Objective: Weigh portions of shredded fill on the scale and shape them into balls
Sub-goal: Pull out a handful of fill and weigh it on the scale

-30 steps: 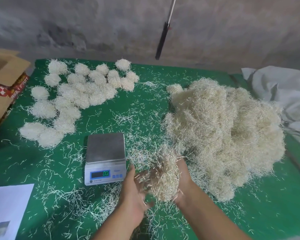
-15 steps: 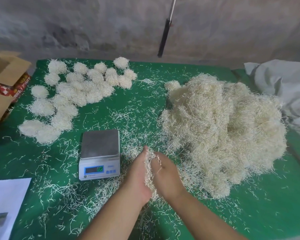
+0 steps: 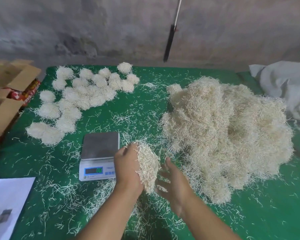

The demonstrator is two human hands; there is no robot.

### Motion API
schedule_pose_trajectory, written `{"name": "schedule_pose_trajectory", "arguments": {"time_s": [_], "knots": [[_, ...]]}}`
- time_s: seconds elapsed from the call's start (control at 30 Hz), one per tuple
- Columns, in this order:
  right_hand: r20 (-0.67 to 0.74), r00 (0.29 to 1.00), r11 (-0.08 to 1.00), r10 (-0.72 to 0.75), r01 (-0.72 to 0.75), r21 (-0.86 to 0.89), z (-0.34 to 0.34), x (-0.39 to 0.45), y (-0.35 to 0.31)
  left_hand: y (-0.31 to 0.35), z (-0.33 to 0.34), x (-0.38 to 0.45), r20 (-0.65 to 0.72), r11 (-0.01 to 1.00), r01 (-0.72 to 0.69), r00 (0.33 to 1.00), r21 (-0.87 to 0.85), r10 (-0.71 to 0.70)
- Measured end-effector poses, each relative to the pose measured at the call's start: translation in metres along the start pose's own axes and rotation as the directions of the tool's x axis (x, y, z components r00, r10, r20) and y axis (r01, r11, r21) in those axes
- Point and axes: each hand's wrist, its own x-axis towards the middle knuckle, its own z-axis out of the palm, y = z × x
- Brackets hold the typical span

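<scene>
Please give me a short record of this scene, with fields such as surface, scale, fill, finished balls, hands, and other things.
surface: green cloth table, strewn with loose shreds
scale: digital scale, platform bare, display lit, digits too blurred to read
bulk fill: big pile of shredded fill on the right of the table
finished balls: cluster of balls at the far left
left hand: cupping a portion of fill
right hand: open beside the portion, fingers straight
other: cardboard boxes at left edge, white paper near left, grey cloth at right
</scene>
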Motion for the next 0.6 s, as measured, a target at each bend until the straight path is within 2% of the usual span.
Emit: {"name": "schedule_pose_trajectory", "arguments": {"time_s": [0.1,0.17,0.2,0.23,0.3,0.37,0.43,0.5,0.53,0.57,0.6], "knots": [[0.17,0.982,0.983,0.087,-0.113,0.148,0.006,-0.006,-0.008,-0.007,0.003,-0.013,0.067,1.0,-0.004,0.998,0.018,0.003],[0.265,0.963,0.95,0.052,-0.129,0.283,0.012,-0.008,-0.014,-0.017,0.003,-0.021,0.112,0.973,-0.126,0.988,0.191,0.106],[0.289,0.957,0.936,0.035,-0.133,0.327,0.015,-0.01,-0.02,-0.022,0.003,-0.025,0.155,0.911,-0.233,0.969,0.34,0.19],[0.301,0.953,0.926,0.024,-0.135,0.352,0.019,-0.012,-0.026,-0.026,0.004,-0.027,0.214,0.806,-0.353,0.935,0.475,0.284],[0.305,0.952,0.899,0.031,-0.16,0.407,0.025,-0.016,-0.034,-0.035,0.004,-0.028,0.316,0.585,-0.54,0.838,0.605,0.445],[0.276,0.96,0.888,0.035,-0.157,0.433,0.028,-0.015,-0.034,-0.04,0.004,-0.028,0.341,0.49,-0.576,0.803,0.654,0.488],[0.195,0.98,0.905,0.045,-0.123,0.407,0.03,-0.012,-0.035,-0.039,0.007,-0.029,0.34,0.469,-0.551,0.82,0.69,0.461],[0.147,0.989,0.92,0.025,-0.08,0.383,0.032,-0.009,-0.037,-0.035,0.011,-0.035,0.359,0.521,-0.534,0.841,0.666,0.404],[0.112,0.994,0.937,-0.004,-0.036,0.346,0.031,-0.007,-0.038,-0.032,0.012,-0.041,0.359,0.632,-0.495,0.869,0.596,0.342],[0.077,0.996,0.954,-0.033,0.008,0.301,0.03,-0.006,-0.041,-0.025,0.013,-0.047,0.347,0.772,-0.394,0.907,0.5,0.238],[0.06,0.996,0.961,-0.059,0.041,0.274,0.029,-0.004,-0.045,-0.017,0.011,-0.051,0.337,0.899,-0.227,0.937,0.375,0.095]]}}
